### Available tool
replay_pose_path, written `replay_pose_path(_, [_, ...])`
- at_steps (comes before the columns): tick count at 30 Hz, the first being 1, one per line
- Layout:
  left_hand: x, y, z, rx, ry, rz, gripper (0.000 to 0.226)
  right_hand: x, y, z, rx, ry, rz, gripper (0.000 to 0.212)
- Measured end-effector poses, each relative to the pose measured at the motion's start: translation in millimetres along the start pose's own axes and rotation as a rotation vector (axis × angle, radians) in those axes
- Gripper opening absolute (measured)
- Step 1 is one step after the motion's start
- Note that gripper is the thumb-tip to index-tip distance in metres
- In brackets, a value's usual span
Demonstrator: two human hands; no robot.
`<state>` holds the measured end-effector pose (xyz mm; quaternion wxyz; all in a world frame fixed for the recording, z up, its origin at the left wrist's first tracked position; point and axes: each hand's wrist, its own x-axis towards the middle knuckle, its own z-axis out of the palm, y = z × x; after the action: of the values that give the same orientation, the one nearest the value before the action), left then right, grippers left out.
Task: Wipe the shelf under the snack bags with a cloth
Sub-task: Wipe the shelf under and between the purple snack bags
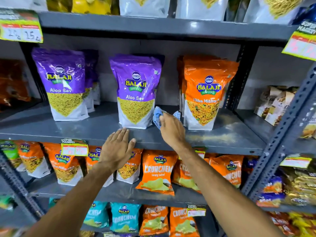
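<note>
A grey metal shelf carries upright snack bags: a purple bag at the left, a second purple bag in the middle, an orange bag at the right. My right hand grips a blue checked cloth and presses it on the shelf in the gap between the middle purple bag and the orange bag. My left hand lies flat, fingers spread, on the shelf's front edge just below the middle purple bag, holding nothing.
Pale dust covers the shelf surface right of the orange bag. A shelf above holds more bags. Lower shelves hold orange and teal snack packs. Price tags hang on the shelf fronts. A perforated upright post stands at right.
</note>
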<state>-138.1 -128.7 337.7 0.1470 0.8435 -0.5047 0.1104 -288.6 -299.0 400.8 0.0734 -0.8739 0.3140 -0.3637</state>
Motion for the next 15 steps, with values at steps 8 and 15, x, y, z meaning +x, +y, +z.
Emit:
replay_pose_path(8, [0, 1, 6, 0.019, 0.049, -0.012, 0.083, 96, 17, 36, -0.007, -0.157, 0.311, 0.030])
replay_pose_path(15, [5, -1, 7, 0.057, 0.055, -0.017, 0.074, 172, 51, 80, -0.131, -0.273, 0.267, 0.034])
